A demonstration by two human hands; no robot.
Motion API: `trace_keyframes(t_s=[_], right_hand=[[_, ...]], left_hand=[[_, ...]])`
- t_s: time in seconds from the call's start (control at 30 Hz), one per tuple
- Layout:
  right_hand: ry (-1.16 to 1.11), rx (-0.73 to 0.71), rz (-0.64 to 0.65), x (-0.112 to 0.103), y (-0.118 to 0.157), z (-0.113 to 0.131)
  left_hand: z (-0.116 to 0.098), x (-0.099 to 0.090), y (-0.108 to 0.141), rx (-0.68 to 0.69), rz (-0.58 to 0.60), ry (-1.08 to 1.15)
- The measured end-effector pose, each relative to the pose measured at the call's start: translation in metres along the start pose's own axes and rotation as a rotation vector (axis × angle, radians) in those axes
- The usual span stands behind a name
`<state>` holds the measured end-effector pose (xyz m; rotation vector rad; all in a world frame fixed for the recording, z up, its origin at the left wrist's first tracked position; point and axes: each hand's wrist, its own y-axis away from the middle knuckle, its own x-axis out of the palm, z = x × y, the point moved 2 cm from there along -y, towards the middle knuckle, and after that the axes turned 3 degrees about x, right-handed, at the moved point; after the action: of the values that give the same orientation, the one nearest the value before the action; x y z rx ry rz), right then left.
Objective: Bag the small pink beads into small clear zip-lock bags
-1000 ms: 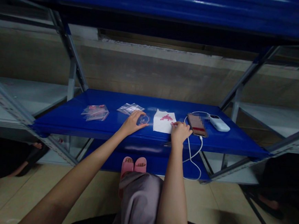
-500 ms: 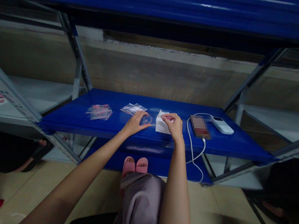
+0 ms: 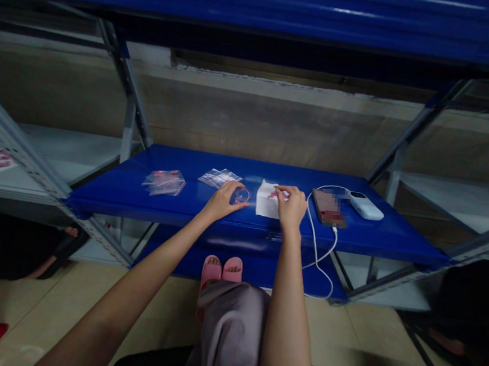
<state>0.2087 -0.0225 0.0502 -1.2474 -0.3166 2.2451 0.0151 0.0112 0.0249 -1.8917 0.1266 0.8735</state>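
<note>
My left hand (image 3: 222,201) rests at the front of the blue shelf (image 3: 191,208), its thumb and forefinger curved round a clear round object (image 3: 242,195). Whether this is a ring, a lid or a small dish is too small to tell. My right hand (image 3: 292,207) is over a white sheet of paper (image 3: 264,207), fingers bent in a pinch at several small pink pieces (image 3: 274,194). Its fingertips partly cover the pieces, so what they grip is unclear. Just behind my left hand lies a pile of clear plastic bags (image 3: 217,177).
More clear bags (image 3: 164,183), some with pink pieces, lie at the left. A phone (image 3: 326,206) and white power bank (image 3: 366,206) joined by a white cable (image 3: 313,233) lie at the right. Metal posts (image 3: 135,95) flank the shelf. Other people sit at both sides.
My right hand has shifted slightly right, and its fingers have parted a little, so more pink pieces show on the paper. The left hand keeps its place by the clear round object.
</note>
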Motion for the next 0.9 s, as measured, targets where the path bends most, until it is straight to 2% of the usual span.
trace_keyframes(t_s=[0.1, 0.17, 0.37, 0.47, 0.57, 0.7, 0.8, 0.9], right_hand=[[0.241, 0.078, 0.073, 0.003, 0.003, -0.023], [0.311, 0.091, 0.111, 0.009, 0.006, -0.031], [0.329, 0.114, 0.091, 0.016, 0.007, -0.032], [0.262, 0.108, 0.058, 0.016, 0.005, -0.029], [0.014, 0.061, 0.040, 0.016, 0.003, -0.014], [-0.354, -0.160, 0.184, 0.015, 0.003, 0.027], [-0.304, -0.252, 0.219, 0.010, 0.008, 0.052], [-0.163, -0.291, 0.216, 0.007, 0.013, 0.060]], left_hand=[[0.000, 0.000, 0.000, 0.020, 0.004, 0.002], [0.000, 0.001, 0.001, 0.024, 0.015, 0.000], [0.002, 0.000, 0.001, 0.011, 0.009, -0.005], [0.002, 0.000, 0.001, 0.017, 0.007, -0.004], [0.001, 0.000, 0.001, 0.020, 0.003, -0.003], [0.002, 0.002, 0.001, 0.012, 0.000, 0.001], [0.004, 0.003, 0.002, 0.011, -0.013, 0.005], [0.005, 0.004, 0.002, 0.005, -0.017, 0.002]])
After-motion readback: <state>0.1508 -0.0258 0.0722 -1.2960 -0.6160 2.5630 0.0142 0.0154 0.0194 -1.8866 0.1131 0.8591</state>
